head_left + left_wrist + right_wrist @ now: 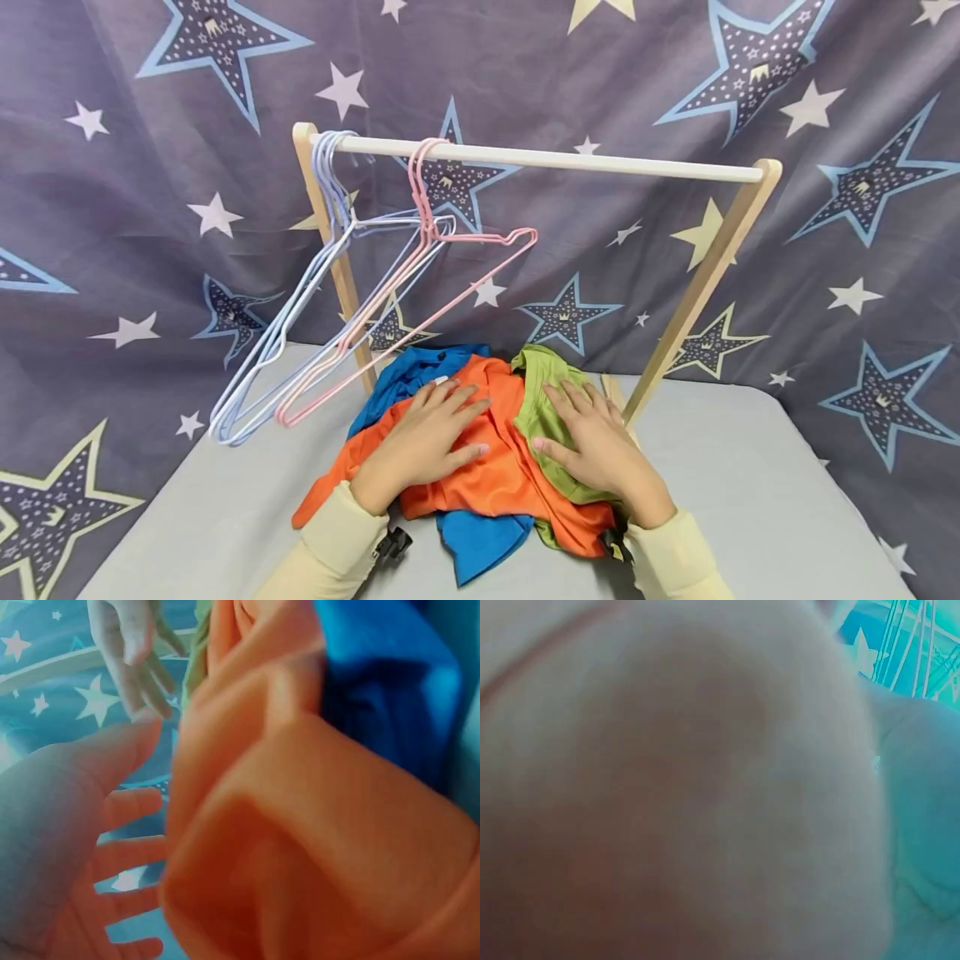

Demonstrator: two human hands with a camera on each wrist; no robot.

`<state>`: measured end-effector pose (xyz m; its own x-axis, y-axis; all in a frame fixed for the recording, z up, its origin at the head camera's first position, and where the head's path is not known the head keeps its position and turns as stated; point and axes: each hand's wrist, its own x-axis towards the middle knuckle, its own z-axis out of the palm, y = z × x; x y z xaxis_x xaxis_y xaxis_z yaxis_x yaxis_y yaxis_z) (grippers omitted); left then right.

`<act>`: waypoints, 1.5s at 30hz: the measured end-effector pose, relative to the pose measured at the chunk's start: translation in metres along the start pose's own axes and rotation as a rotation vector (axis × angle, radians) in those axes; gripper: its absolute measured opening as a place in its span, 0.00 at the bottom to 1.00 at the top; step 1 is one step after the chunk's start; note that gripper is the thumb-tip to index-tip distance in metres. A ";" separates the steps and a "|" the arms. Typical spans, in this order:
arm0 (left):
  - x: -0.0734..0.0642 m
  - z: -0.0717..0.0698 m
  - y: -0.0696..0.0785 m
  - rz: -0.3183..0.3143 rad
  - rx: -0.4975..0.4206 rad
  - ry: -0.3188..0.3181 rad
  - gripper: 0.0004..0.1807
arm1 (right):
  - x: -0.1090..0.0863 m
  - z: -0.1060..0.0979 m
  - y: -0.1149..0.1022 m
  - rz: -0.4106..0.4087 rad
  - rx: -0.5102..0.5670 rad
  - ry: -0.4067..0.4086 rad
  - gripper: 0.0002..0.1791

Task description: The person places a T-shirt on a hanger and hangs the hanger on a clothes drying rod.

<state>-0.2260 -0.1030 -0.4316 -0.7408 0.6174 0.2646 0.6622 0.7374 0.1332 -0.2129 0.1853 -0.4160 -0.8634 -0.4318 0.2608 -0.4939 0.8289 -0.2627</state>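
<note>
A heap of crumpled clothes lies on the table beneath both hands. On top is an orange garment (498, 483), with a blue garment (483, 542) showing at its back left and front. A green garment (534, 387) lies on the right side. My left hand (420, 442) is over the orange cloth, palm down, fingers spread. Over the green cloth is my right hand (596, 442), its fingers also spread. Neither hand grips anything; whether the palms touch the cloth I cannot tell. The left wrist view shows straight left fingers beside the orange cloth (300, 825). A blurred surface fills most of the right wrist view.
Behind the heap stands a rack with a white rod (555, 158) and wooden posts (701, 292). Several blue and white hangers (281, 321) and pink hangers (423, 250) hang at its left. The grey tabletop (750, 467) meets a star-patterned curtain (600, 250).
</note>
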 end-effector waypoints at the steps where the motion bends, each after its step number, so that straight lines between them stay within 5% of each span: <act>1: 0.001 -0.002 0.001 0.014 0.009 0.026 0.34 | 0.000 -0.001 0.000 0.003 0.003 0.002 0.44; 8: 0.000 -0.018 0.011 0.074 0.058 0.236 0.25 | 0.004 -0.003 0.002 0.014 0.017 -0.047 0.40; 22: -0.021 -0.089 0.031 0.197 0.153 0.654 0.20 | 0.041 -0.039 0.024 0.012 0.106 -0.392 0.37; 27: -0.021 -0.104 0.041 0.214 0.212 0.865 0.18 | 0.061 -0.037 0.031 0.033 0.101 -0.384 0.35; 33: -0.018 -0.114 0.045 0.061 0.284 0.987 0.19 | 0.086 -0.032 0.039 0.083 0.094 -0.304 0.29; 39: -0.021 -0.123 0.041 -0.172 0.300 0.975 0.26 | 0.105 -0.023 0.044 0.076 0.134 -0.194 0.23; 45: -0.021 -0.127 0.033 -0.218 0.265 0.983 0.24 | 0.118 -0.009 0.054 0.049 0.174 -0.097 0.17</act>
<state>-0.1740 -0.1260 -0.3115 -0.3436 0.0561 0.9374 0.3911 0.9161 0.0885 -0.3400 0.1824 -0.3910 -0.8887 -0.4315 0.1549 -0.4538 0.7797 -0.4315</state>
